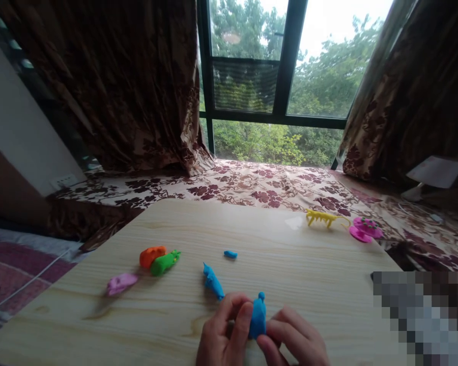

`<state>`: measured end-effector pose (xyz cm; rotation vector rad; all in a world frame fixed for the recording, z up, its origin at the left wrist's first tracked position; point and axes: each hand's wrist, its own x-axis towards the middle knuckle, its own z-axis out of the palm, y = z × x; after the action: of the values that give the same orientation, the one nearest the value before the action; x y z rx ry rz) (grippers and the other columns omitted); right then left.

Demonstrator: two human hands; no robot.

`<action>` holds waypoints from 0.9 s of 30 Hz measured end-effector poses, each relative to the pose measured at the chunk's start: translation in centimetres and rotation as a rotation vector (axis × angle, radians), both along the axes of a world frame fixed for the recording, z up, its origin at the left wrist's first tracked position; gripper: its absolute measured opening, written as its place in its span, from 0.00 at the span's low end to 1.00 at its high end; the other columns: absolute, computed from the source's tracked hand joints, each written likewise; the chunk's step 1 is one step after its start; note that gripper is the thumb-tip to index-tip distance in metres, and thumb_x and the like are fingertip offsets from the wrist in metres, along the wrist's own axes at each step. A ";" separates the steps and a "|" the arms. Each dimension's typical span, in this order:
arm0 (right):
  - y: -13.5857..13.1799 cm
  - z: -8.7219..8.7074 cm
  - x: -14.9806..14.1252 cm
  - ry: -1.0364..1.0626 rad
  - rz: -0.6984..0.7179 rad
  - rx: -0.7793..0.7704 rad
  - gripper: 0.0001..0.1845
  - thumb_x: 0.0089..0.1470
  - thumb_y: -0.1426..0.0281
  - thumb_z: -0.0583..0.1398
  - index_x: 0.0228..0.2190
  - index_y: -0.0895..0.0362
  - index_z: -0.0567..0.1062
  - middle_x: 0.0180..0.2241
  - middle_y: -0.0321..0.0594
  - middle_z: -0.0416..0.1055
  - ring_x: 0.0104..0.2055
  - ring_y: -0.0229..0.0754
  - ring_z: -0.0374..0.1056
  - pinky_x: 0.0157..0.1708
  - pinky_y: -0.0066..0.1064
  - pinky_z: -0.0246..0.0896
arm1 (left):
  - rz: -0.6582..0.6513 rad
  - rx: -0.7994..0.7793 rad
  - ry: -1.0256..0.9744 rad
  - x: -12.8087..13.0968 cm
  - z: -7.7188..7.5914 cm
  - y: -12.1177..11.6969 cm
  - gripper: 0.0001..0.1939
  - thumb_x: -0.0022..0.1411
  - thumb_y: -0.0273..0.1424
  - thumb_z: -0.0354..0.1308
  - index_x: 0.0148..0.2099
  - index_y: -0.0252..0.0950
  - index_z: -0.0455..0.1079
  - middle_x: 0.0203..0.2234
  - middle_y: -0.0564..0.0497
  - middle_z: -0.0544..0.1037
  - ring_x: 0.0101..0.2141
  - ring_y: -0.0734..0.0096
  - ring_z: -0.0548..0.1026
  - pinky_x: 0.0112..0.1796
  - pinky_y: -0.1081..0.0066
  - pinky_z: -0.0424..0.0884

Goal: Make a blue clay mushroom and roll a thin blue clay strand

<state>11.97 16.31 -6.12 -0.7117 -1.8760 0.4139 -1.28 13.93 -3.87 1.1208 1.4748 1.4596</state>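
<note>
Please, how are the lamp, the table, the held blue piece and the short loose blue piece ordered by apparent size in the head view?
1. Table
2. Lamp
3. Held blue piece
4. Short loose blue piece

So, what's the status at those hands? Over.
Left fingers, right fingers: both on blue lump. Small knob on top. Slim blue piece close by, possibly in the way.

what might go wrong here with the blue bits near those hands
The blue lump is held by the left hand and the right hand; if it is soft clay, as it looks, a firm squeeze might dent it. The small knob at its top sticks out and could get knocked. The long blue piece lies close to the left hand, which might bump it.
</note>
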 end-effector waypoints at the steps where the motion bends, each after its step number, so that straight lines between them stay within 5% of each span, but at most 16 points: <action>1: 0.1 0.2 0.1 0.001 0.015 -0.003 0.03 0.50 0.75 0.61 0.30 0.56 0.75 0.19 0.37 0.67 0.20 0.37 0.63 0.21 0.26 0.57 | 0.003 -0.007 -0.001 0.1 0.1 0.0 0.13 0.55 0.44 0.55 0.30 0.40 0.68 0.20 0.56 0.72 0.23 0.72 0.69 0.25 0.77 0.65; 8: -0.5 1.3 -0.1 -0.046 0.040 -0.042 0.02 0.50 0.72 0.61 0.27 0.57 0.74 0.20 0.37 0.67 0.23 0.38 0.64 0.23 0.27 0.58 | 0.020 -0.033 0.043 0.1 -0.2 -0.1 0.17 0.58 0.45 0.51 0.26 0.38 0.64 0.16 0.58 0.64 0.19 0.75 0.62 0.21 0.77 0.61; 16: -3.2 1.8 -0.5 0.057 -0.017 -0.301 0.10 0.55 0.69 0.57 0.24 0.58 0.71 0.22 0.34 0.63 0.25 0.36 0.60 0.28 0.27 0.54 | 0.009 0.124 0.252 0.1 -0.4 -0.8 0.14 0.62 0.42 0.47 0.30 0.39 0.64 0.20 0.58 0.66 0.23 0.72 0.65 0.28 0.74 0.63; 27: -4.5 1.1 -1.1 0.117 -0.073 -0.352 0.23 0.61 0.63 0.49 0.19 0.59 0.69 0.18 0.34 0.63 0.23 0.35 0.59 0.24 0.25 0.52 | 0.055 0.252 0.326 0.1 -0.9 -2.2 0.14 0.62 0.41 0.47 0.29 0.40 0.65 0.18 0.58 0.67 0.22 0.69 0.66 0.27 0.72 0.62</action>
<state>10.89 11.78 -4.97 -0.9657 -1.6789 0.7337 -1.16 11.77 -4.76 1.5424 1.5791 1.5889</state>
